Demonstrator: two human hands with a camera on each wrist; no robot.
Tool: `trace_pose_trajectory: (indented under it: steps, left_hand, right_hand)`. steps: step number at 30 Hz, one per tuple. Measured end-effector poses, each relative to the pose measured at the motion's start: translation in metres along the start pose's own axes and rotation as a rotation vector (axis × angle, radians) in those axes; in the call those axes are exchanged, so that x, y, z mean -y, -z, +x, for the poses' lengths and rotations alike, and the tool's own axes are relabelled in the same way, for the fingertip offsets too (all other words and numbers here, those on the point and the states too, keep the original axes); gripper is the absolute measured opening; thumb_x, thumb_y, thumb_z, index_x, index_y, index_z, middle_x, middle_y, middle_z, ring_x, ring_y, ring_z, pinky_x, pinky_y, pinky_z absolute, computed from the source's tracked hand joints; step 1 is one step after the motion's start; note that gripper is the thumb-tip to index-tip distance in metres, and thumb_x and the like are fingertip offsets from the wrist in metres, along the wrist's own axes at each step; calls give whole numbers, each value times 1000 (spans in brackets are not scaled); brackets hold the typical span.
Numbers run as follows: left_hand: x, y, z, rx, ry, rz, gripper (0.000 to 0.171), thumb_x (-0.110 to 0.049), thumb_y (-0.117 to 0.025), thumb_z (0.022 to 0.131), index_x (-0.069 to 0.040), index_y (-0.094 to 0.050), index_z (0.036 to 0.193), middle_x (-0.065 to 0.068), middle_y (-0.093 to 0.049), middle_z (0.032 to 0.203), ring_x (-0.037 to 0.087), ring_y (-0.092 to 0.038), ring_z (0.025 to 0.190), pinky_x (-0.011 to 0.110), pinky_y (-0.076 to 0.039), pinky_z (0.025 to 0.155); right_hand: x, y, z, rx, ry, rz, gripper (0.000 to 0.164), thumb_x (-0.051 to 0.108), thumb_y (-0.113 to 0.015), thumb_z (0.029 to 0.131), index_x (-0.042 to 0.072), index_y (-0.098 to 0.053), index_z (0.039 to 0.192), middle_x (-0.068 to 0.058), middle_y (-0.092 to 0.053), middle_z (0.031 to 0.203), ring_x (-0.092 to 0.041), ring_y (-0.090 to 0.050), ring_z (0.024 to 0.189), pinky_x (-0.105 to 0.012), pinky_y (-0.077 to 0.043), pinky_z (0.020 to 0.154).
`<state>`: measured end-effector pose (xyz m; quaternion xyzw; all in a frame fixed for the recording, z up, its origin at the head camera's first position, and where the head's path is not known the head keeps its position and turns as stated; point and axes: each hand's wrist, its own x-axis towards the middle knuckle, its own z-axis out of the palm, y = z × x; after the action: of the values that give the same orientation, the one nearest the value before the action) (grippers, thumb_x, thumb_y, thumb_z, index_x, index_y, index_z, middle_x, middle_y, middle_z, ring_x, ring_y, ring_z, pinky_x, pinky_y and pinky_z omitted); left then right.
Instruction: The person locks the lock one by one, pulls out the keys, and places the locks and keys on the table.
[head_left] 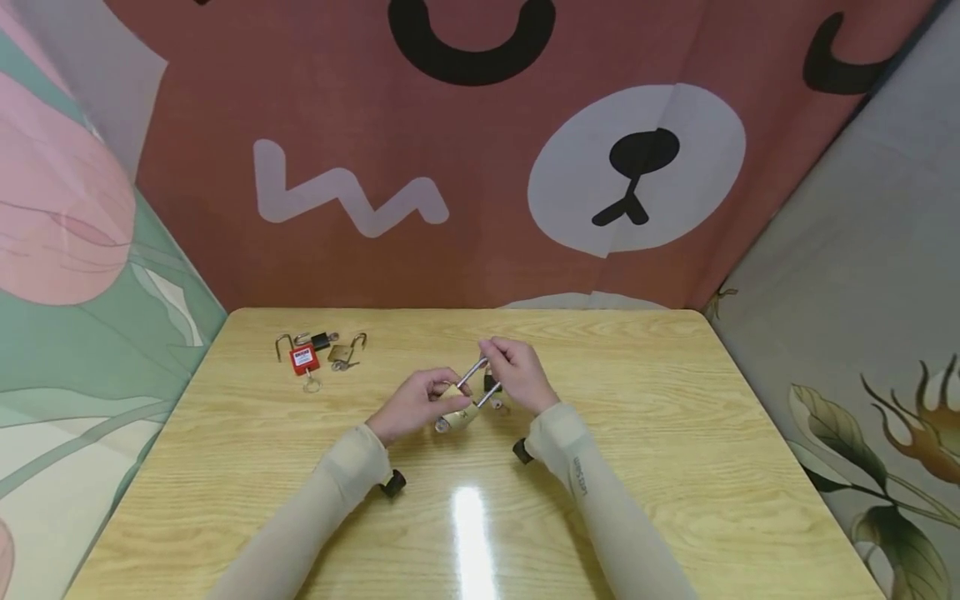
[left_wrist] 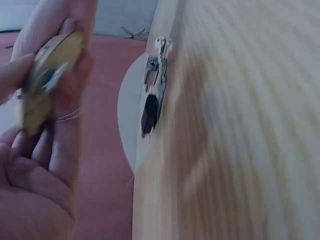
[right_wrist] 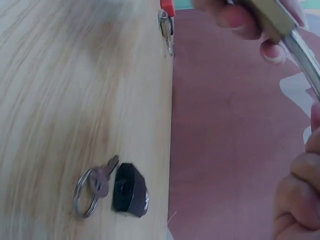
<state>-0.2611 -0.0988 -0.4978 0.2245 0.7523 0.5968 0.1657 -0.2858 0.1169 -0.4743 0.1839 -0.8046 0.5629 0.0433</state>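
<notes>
A brass padlock [head_left: 457,415] with a long silver shackle is held up between both hands over the table. My left hand [head_left: 416,406] grips its brass body, and the left wrist view shows the padlock's underside [left_wrist: 52,80] blurred, with a silver piece at its middle. My right hand [head_left: 519,377] pinches the bend of the shackle [right_wrist: 302,57], which angles up and away from the body. On the table just beyond the hands lie a black padlock [right_wrist: 129,190] and a small key on a ring [right_wrist: 99,182], partly hidden by the shackle in the head view.
At the back left lie a red padlock [head_left: 303,358] with a raised shackle, a smaller black padlock [head_left: 321,341], and a brass padlock [head_left: 340,354] with its shackle swung open and keys [head_left: 343,365] beside it. Printed cloth [head_left: 480,267] rises behind the wooden table [head_left: 660,467].
</notes>
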Motion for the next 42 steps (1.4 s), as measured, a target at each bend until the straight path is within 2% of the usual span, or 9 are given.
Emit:
trace_pose_trajectory:
  steps: [4, 7, 13, 18, 25, 29, 32, 37, 42]
  left_hand:
    - [0, -7, 1, 69, 13, 10, 24, -22, -72, 99, -5, -71, 117, -3, -75, 94, 6, -52, 67, 23, -46, 62]
    - [-1, -12, 1, 52, 17, -5, 21, -20, -71, 100, -7, -70, 116, 2, -74, 99, 6, -55, 71, 22, -49, 66]
    - [-3, -14, 2, -102, 62, -58, 22, -18, -76, 96, -8, -70, 114, 5, -75, 111, 21, -73, 97, 29, -58, 81]
    - [-1, -14, 5, -276, 75, -167, 27, -15, -81, 91, -5, -66, 111, 7, -76, 107, 20, -72, 96, 27, -57, 78]
    - [-3, -11, 6, -416, 21, -297, 37, -7, -83, 87, -3, -58, 114, -3, -67, 94, 12, -62, 86, 22, -52, 74]
    - [-5, -11, 7, -444, -27, -349, 40, -6, -80, 89, 0, -61, 124, -7, -68, 86, 7, -59, 78, 20, -49, 68]
    - [-6, -10, 8, -457, -29, -406, 36, -6, -79, 91, 2, -65, 123, -7, -69, 84, 5, -60, 74, 19, -51, 65]
    - [-5, -9, 8, -453, -3, -461, 28, -4, -78, 91, 1, -68, 117, -5, -71, 88, 6, -62, 75, 20, -56, 63]
    - [-3, -9, 7, -446, 3, -451, 25, -5, -78, 92, -1, -70, 114, -6, -71, 88, 6, -60, 74, 20, -53, 62]
  right_hand:
    - [3, -2, 1, -40, -13, 24, 37, 31, -55, 109, 7, -68, 85, 3, -46, 57, -9, -42, 52, -23, -38, 52]
    - [5, -2, -1, -57, -42, 92, 36, 30, -53, 110, 5, -67, 89, 2, -48, 56, -8, -43, 46, -25, -37, 44]
    - [5, 1, -5, -18, -69, 199, 42, 36, -48, 112, -1, -65, 103, -4, -54, 60, -15, -51, 41, -32, -44, 37]
    - [2, 1, -10, 36, -121, 187, 45, 38, -43, 113, -2, -63, 111, -6, -57, 67, -19, -57, 48, -35, -53, 46]
    - [-2, -1, -18, 237, -213, 144, 52, 46, -35, 113, 0, -60, 107, -13, -65, 77, -22, -66, 57, -63, -58, 62]
    - [-5, -2, -21, 390, -225, 145, 63, 47, -29, 114, -5, -65, 105, -23, -72, 85, -28, -71, 64, -62, -60, 69]
    - [-7, -4, -22, 467, -172, 154, 55, 35, -37, 114, -12, -65, 105, -26, -73, 88, -31, -73, 69, -60, -61, 70]
    - [-8, -4, -22, 490, -86, 152, 34, 15, -54, 109, -16, -64, 102, -20, -72, 83, -22, -72, 68, -56, -62, 67]
    - [-8, -4, -23, 478, -88, 154, 33, 15, -56, 108, -15, -65, 98, -12, -72, 79, -19, -70, 68, -54, -63, 69]
